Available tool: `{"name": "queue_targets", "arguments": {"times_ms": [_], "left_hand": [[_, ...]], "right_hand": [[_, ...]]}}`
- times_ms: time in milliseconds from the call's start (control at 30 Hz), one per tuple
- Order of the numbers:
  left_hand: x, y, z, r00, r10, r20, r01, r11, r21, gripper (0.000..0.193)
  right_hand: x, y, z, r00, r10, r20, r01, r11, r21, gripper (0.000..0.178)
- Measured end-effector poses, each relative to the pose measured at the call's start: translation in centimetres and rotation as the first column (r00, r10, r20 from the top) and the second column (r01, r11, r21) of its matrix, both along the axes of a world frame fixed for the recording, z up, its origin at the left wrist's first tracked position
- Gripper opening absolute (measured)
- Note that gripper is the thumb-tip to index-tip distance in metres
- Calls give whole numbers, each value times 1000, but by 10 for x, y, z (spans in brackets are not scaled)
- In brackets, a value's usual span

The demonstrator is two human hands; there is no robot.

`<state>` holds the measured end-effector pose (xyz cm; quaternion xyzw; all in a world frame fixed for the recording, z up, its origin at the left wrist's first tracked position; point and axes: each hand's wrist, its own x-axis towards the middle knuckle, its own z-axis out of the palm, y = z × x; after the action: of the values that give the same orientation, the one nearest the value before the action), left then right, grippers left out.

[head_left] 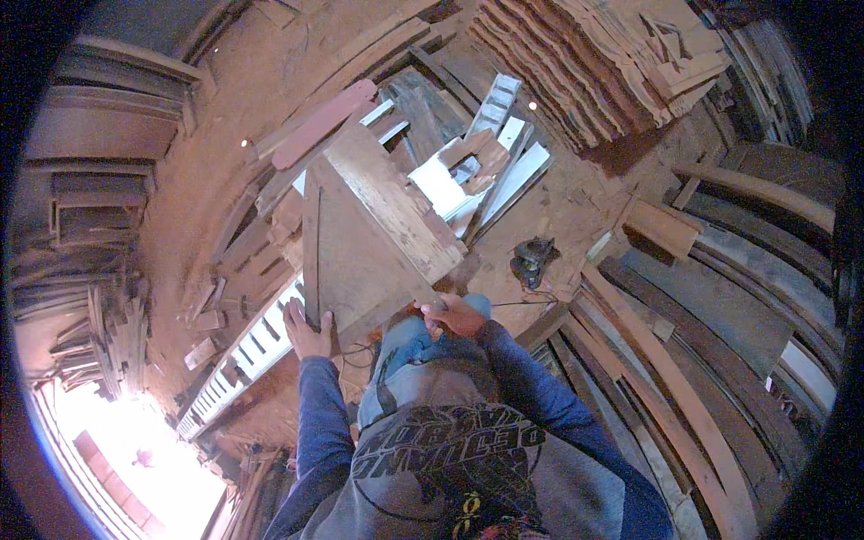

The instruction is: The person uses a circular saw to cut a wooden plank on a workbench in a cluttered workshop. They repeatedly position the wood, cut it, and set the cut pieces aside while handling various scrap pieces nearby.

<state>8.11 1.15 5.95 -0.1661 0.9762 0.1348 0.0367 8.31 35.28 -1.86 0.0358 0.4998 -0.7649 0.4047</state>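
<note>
The triangular brown panel [360, 261] is lying between the two hands, in front of the person's body, with its narrow end pointing far and to the left. A narrow wooden strip [311, 243] is running along the panel's left edge.

The left hand [309, 337] is resting at the near left corner. Its fingers are extending to the left of the strip and its thumb is lying to the right, on the panel's near side; whether this grip is clamping firmly cannot be told.

The right hand [456, 317] is gripping the near right corner, its thumb on the upper side and its fingers curling toward the palm. This grip is closing on the panel, and the panel is extending far and left from it.

A pale-streaked board [387, 200] is showing beyond the panel's slanting right edge. A white slotted length [241, 362] is lying to the left of the left hand. A dark power tool [533, 258] is standing on the dusty floor [567, 216], to the right and farther than the right hand.
</note>
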Motion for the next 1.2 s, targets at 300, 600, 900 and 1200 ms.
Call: {"name": "queue_targets", "arguments": {"times_ms": [300, 600, 900, 1200], "left_hand": [[-37, 4, -32, 999, -27, 40, 35, 976, -217, 70], [-65, 9, -47, 996, -82, 30, 86, 979, -185, 61], [-77, 15, -49, 998, -56, -25, 55, 998, -38, 55], [-102, 45, -38, 1000, -20, -4, 20, 998, 56, 53]], "right_hand": [[-27, 17, 1, 995, -71, -68, 76, 994, 81, 28], [-36, 25, -3, 994, -99, -34, 101, 993, 60, 37], [-56, 42, 15, 998, -60, 28, 56, 992, 114, 36], [-60, 47, -18, 998, -57, -31, 59, 997, 59, 44]]}}
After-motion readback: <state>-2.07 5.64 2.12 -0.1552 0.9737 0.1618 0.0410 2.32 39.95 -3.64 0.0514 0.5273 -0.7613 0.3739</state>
